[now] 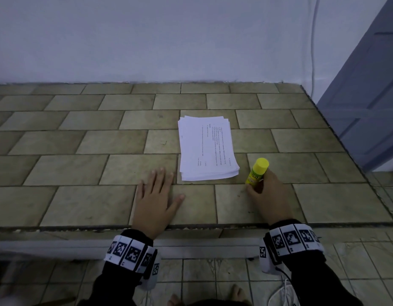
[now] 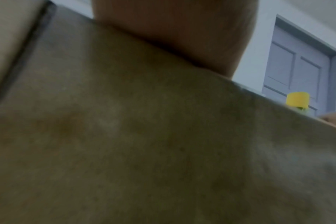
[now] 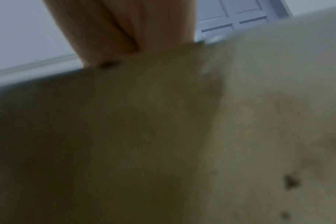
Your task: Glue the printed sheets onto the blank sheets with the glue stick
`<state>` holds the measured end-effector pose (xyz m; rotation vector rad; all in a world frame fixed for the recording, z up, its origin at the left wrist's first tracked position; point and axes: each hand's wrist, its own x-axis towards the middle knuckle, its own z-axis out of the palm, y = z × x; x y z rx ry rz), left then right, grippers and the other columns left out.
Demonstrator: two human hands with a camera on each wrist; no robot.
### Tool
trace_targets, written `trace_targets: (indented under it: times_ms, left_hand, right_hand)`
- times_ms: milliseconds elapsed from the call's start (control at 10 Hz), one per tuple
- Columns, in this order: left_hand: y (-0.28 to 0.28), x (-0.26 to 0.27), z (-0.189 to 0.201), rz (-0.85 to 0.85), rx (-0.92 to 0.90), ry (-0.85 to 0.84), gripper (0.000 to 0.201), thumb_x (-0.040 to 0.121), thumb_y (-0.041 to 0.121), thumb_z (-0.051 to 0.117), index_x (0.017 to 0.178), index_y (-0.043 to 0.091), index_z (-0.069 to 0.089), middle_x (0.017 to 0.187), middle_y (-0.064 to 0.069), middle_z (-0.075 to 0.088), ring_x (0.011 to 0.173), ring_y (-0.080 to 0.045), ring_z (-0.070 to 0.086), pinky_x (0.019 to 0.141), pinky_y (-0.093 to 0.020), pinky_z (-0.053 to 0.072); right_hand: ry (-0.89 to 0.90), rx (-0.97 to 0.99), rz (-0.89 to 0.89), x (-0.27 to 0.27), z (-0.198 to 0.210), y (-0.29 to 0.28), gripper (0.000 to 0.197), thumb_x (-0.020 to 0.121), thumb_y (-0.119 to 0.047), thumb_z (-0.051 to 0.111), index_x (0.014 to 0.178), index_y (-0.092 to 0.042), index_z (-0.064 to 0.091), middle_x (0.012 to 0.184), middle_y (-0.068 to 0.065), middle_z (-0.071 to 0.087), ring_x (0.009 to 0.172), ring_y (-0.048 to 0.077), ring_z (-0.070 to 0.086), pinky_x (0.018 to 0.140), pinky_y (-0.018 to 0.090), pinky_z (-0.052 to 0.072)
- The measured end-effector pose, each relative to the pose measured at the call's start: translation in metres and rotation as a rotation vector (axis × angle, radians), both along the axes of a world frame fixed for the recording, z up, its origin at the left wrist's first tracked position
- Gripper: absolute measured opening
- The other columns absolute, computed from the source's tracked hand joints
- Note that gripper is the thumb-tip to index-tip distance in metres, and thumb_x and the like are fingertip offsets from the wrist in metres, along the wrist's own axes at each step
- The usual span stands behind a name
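A stack of white sheets (image 1: 206, 147) lies on the tiled ledge (image 1: 85, 142), its top sheet printed with a few lines of text. To its right a yellow glue stick (image 1: 257, 171) stands upright with its cap on; my right hand (image 1: 266, 191) grips its lower body. In the left wrist view the glue stick's cap (image 2: 297, 99) shows at the far right. My left hand (image 1: 156, 193) lies flat on the tiles, fingers spread, just left of the stack's near corner. The right wrist view shows only blurred skin and tile.
The ledge ends at a white wall (image 1: 169, 40) behind and drops to a tiled floor (image 1: 213, 272) in front. A grey-blue door (image 1: 367, 102) stands at the right. A white cable (image 1: 313, 40) hangs down the wall near the ledge's right corner.
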<state>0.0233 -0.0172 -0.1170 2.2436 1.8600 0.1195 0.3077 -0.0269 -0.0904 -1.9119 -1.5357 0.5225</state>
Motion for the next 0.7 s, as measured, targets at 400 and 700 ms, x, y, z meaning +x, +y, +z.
trace_targets:
  times_ms: [400,700]
  left_hand:
    - [-0.002,0.001,-0.004,0.016,0.026,0.011,0.084,0.088,0.071,0.003,0.157,0.024,0.015,0.165,0.001,0.006,0.152,-0.019,0.0,0.122,-0.048,0.002]
    - [0.003,0.0,0.009,0.061,-0.088,-0.114,0.098,0.076,0.08,0.002,0.157,0.026,0.014,0.166,0.004,0.002,0.152,-0.013,-0.006,0.122,-0.043,-0.003]
  right_hand:
    - [-0.022,0.081,-0.03,-0.004,-0.016,-0.005,0.026,0.084,-0.012,0.071,0.086,-0.014,0.045,0.087,0.004,0.046,0.083,0.023,0.048,0.07,0.029,0.034]
    - [0.09,0.155,-0.071,0.001,-0.013,-0.009,0.056,0.074,-0.011,0.082,0.12,-0.004,0.052,0.105,0.001,0.043,0.077,0.008,0.045,0.066,0.007,0.037]
